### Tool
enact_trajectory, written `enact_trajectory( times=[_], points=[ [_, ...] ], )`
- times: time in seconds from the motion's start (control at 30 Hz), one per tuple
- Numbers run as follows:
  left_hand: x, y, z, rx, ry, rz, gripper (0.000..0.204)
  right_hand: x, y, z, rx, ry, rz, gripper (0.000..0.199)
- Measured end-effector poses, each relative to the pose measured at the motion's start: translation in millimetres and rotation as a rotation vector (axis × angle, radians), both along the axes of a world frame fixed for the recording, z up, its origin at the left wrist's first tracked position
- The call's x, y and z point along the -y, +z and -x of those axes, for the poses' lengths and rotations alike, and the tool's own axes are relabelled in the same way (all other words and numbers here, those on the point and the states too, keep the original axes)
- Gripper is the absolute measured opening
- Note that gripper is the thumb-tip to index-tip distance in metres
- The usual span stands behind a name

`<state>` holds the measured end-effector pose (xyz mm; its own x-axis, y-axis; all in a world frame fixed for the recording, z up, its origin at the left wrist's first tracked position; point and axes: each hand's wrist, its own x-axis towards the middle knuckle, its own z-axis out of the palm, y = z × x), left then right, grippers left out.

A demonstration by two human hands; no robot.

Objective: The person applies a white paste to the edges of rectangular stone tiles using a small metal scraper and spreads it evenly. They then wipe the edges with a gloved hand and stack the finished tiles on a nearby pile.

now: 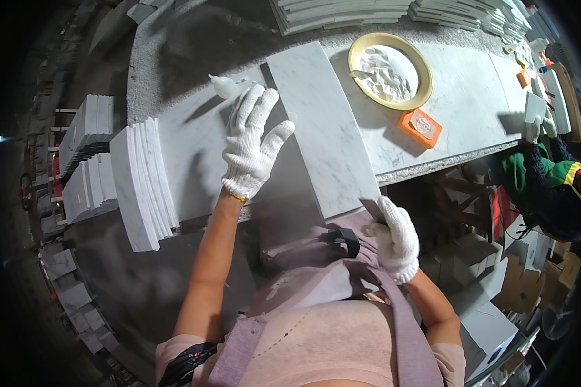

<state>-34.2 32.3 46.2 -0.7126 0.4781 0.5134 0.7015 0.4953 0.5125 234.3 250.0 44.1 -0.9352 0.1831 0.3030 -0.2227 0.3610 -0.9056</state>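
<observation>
A long white marble slab [326, 138] with grey veins lies across the worktable, its near end by my waist. My left hand [250, 145], in a white knitted glove, is at the slab's left edge with fingers and thumb spread, holding nothing. At the near right corner, my right hand [397, 242], gloved too, is closed round a thin dark flat piece [372, 209]. The fingers hide most of that piece, so its kind is unclear. Beyond my left fingertips lies a small white squeeze bottle [223, 86].
A yellow bowl [426, 64] of white powder and an orange box [421, 128] stand right of the slab. Stacked tiles [142, 187] line the left, more slabs [342, 13] the back. At the far right, a co-worker [539, 187] in gloves holds a small tile [534, 108].
</observation>
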Motion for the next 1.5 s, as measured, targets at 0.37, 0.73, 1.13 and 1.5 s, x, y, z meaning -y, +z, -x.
enact_trajectory(
  times=[0.37, 0.73, 1.13, 1.5],
  points=[
    [-76.9, -4.2, 87.2, -0.272, -0.158, 0.328, 0.063, -4.1, -12.0, -44.4, 0.026, -0.583, 0.284, 0.023],
    [-77.3, 43.5, -105.1, 0.099, -1.034, 0.538, 0.072, -40.2, -0.4, -46.7, 0.051, -0.601, 0.128, 0.020],
    [-38.4, 3.9, 37.8, -0.082, 0.045, 0.354, 0.071, -12.6, 21.2, 13.1, 0.133, -0.568, 0.575, 0.036],
    [21.7, 40.8, -83.5, 0.046, -0.117, -0.015, 0.034, -35.5, 40.9, 56.7, 0.465, -0.340, 0.425, 0.034]
  ],
)
